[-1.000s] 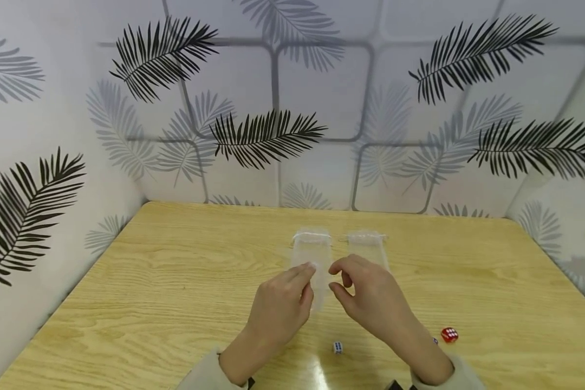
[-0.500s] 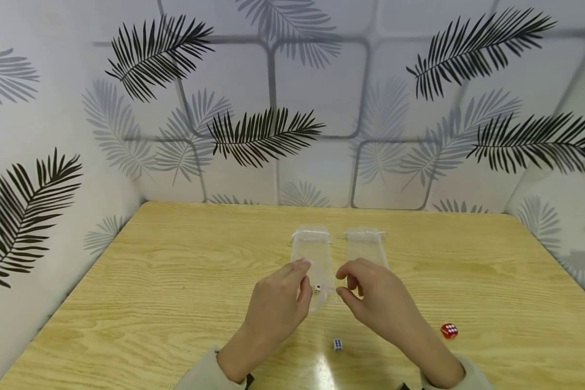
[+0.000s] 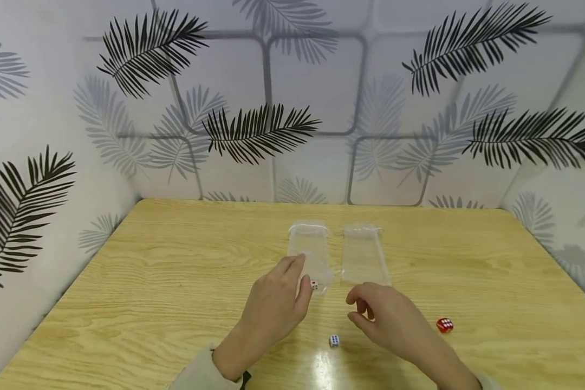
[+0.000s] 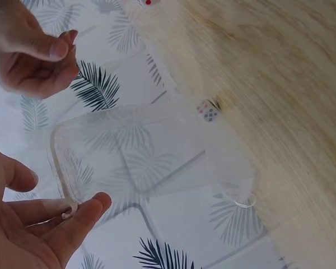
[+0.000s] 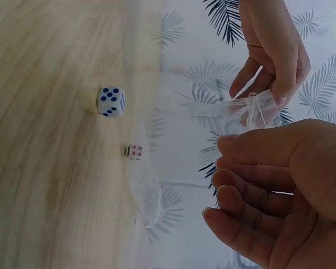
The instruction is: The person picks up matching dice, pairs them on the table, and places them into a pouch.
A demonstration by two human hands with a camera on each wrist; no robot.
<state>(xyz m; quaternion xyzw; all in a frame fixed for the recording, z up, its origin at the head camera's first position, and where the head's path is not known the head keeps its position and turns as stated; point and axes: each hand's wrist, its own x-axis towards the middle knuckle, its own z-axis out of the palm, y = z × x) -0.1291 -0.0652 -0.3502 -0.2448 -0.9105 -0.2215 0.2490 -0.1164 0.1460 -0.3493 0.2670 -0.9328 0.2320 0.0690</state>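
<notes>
My left hand [image 3: 273, 303] holds the gathered rim of a small sheer white drawstring bag [image 4: 140, 151] between its fingers. The bag hangs tilted towards the table. Through its mesh, low down, shows a small white die [image 3: 314, 285]; its red four-pip face turns up in the right wrist view. My right hand [image 3: 392, 319] hovers to the right of the bag, apart from it, its fingers loosely bent with nothing between them. On the table between my wrists lies a white die with blue pips [image 3: 334, 340]. A red die [image 3: 445, 325] lies beyond my right forearm.
Two more sheer white drawstring bags lie flat side by side further back, a left bag [image 3: 308, 238] and a right bag [image 3: 363, 252]. Behind the wooden table [image 3: 195, 260] rises a leaf-patterned wall [image 3: 317, 162], with side panels left and right.
My right hand has drawn back and to the right, away from the bag. The small die has come into view beside my left thumb. My left hand has barely shifted, its fingers slightly more spread.
</notes>
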